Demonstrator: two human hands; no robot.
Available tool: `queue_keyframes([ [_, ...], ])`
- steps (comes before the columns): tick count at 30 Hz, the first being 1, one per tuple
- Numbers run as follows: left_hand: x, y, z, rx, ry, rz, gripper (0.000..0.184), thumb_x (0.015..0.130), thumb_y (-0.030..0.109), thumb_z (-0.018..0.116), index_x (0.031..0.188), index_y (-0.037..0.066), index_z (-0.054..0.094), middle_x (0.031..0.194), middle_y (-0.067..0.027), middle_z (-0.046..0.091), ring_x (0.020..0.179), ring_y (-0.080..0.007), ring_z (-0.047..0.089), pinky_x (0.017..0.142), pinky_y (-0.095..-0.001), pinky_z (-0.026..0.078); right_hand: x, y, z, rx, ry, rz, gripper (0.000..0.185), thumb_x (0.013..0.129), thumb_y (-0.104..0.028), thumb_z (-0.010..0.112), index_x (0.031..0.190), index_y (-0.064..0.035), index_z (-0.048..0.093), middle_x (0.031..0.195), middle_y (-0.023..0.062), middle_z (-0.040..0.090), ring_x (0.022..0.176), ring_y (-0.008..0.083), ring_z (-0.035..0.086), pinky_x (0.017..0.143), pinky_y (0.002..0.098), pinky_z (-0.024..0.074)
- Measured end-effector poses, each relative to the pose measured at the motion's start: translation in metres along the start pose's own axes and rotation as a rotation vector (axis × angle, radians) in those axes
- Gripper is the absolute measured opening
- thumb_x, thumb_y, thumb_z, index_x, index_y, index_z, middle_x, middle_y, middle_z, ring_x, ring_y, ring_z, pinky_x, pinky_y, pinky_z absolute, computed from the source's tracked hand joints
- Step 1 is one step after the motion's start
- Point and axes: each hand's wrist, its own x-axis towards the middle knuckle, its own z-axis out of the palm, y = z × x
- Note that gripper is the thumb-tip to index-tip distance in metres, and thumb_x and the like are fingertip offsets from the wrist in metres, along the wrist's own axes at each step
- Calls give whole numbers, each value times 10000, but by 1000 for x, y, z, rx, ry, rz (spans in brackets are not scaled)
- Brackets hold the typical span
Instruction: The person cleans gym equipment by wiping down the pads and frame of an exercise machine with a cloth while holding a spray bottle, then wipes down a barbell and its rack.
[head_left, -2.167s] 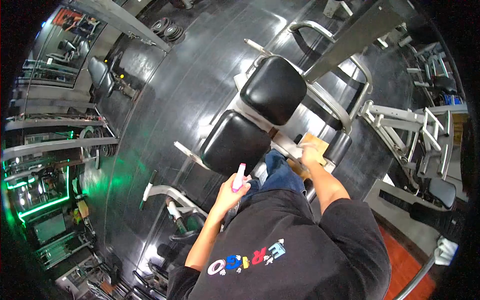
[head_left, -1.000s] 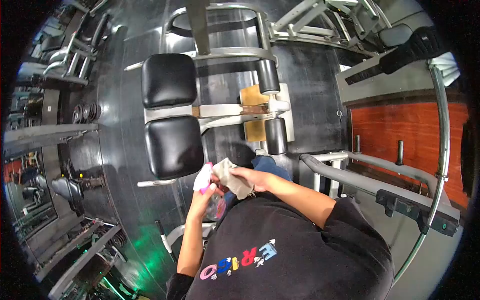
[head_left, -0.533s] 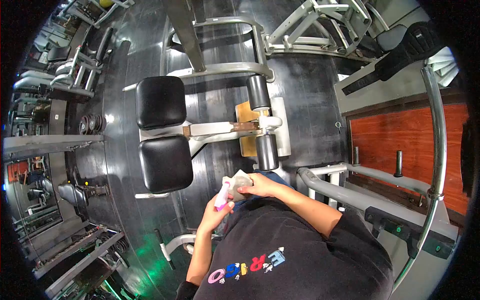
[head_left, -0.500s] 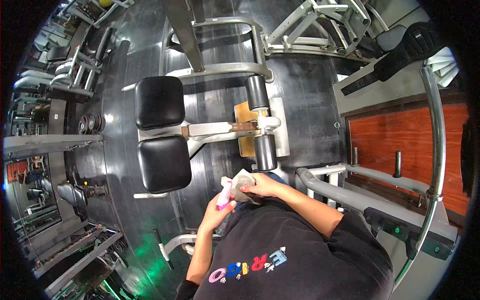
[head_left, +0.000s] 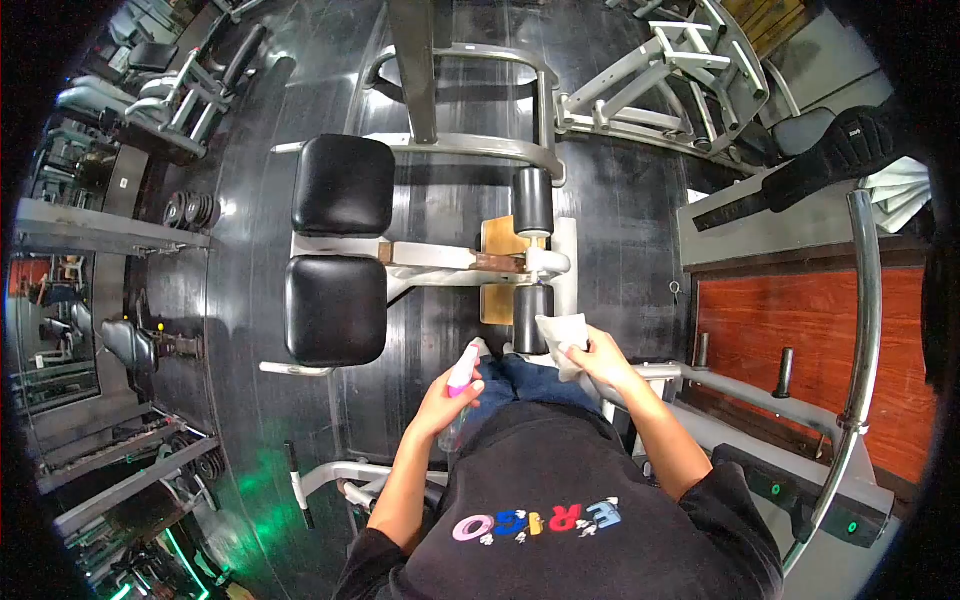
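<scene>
My left hand is wrapped round a spray bottle with a white and pink top; its clear lower part shows below the hand. A pale folded cloth is pinched in my right hand, the thumb lying on top of it. The cloth is close to the lower black foam roller of the exercise machine; I cannot tell whether they touch. Left of the rollers sit two black padded cushions, the upper one and the lower one, on a light metal frame.
A grey handle frame and a tall chrome bar stand to my right, before a reddish wooden panel. Weight plates and racks line the left side. Black flooring runs between the machines.
My hands have moved apart: the right one has gone right with the cloth, toward the lower roller. My left hand still holds the bottle. The camera view has shifted slightly.
</scene>
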Motion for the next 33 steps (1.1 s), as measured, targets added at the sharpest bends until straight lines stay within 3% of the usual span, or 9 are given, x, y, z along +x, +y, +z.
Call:
queue_keyframes([
  [5, 18, 7, -9, 214, -145, 29, 303, 867, 278, 718, 1014, 36, 611, 847, -19, 614, 708, -109, 600, 672, -273, 498, -15, -37, 41, -328, -188, -175, 391, 844, -289, 640, 1104, 2, 615, 997, 234, 682, 933, 367, 681, 815, 424, 524],
  [6, 21, 6, -9, 241, -134, 73, 291, 862, 283, 715, 981, 38, 611, 842, -16, 609, 707, -96, 590, 665, -276, 491, -21, -55, 44, -298, -258, -132, 430, 839, -320, 639, 1123, 2, 603, 996, 243, 678, 940, 393, 670, 820, 447, 517],
  [11, 19, 11, -21, 86, -37, 134, 284, 858, 275, 721, 989, 56, 596, 795, -2, 593, 698, -88, 573, 657, -257, 476, -19, -57, 56, -348, -363, -110, 474, 823, -318, 676, 1134, 30, 594, 997, 236, 687, 929, 369, 680, 832, 421, 518],
  [16, 13, 9, -53, 171, -8, 70, 287, 857, 271, 723, 999, 51, 605, 813, -10, 615, 688, -91, 586, 650, -260, 484, -13, -62, 55, -392, -417, -126, 479, 797, -328, 694, 1073, 55, 612, 1010, 233, 688, 962, 366, 673, 850, 412, 512],
  [20, 20, 14, -64, 205, -3, 65, 312, 862, 255, 723, 1048, 31, 611, 843, -12, 623, 683, -87, 587, 645, -252, 486, -14, -59, 46, -340, -406, -51, 475, 787, -328, 674, 1127, -3, 612, 1055, 232, 673, 1016, 385, 642, 869, 443, 496],
  [33, 66, 35, 6, 217, -59, 33, 316, 860, 260, 711, 1054, 34, 607, 860, -23, 626, 726, -95, 599, 679, -259, 497, 13, -27, -8, -304, -400, -27, 472, 778, -279, 680, 1159, -12, 597, 1065, 212, 677, 1011, 356, 654, 879, 414, 494],
])
